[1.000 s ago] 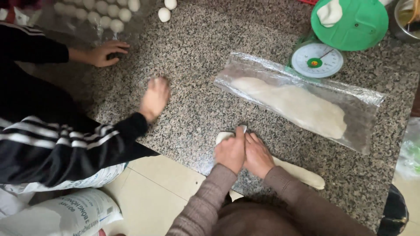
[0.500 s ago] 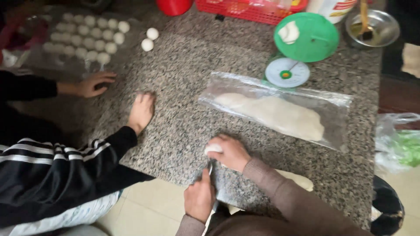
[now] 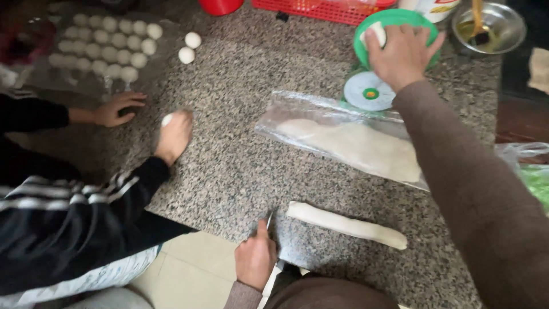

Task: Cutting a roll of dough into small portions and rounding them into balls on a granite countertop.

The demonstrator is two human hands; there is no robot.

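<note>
A speckled grey granite table (image 3: pixel 240 171) fills the view, with pale floor tiles at its near edge. At about 1 o'clock the right hand (image 3: pixel 400 54) reaches onto the green pan of a kitchen scale (image 3: pixel 394 28), its fingers curled around a small white dough piece (image 3: pixel 376 33); the scale's white round dial (image 3: pixel 369 91) sits just below. At 6 o'clock the left hand (image 3: pixel 255 260) rests at the table edge, fingers closed on a knife (image 3: pixel 269 220), just beside a cut log of dough (image 3: pixel 346 224).

Judging by the layout, portioning looks well along but unfinished: many dough balls (image 3: pixel 103 48) stand in rows at 11 o'clock, while the log and a larger dough mass inside a clear plastic bag (image 3: pixel 349 143) at 3 o'clock remain uncut.

Another person's hands (image 3: pixel 174 134), in a black striped sleeve, press a ball at 9 o'clock. A red basket (image 3: pixel 320 8), a steel bowl (image 3: pixel 489 26) and a green-tinted bag (image 3: pixel 532 177) lie around the far and right edges.
</note>
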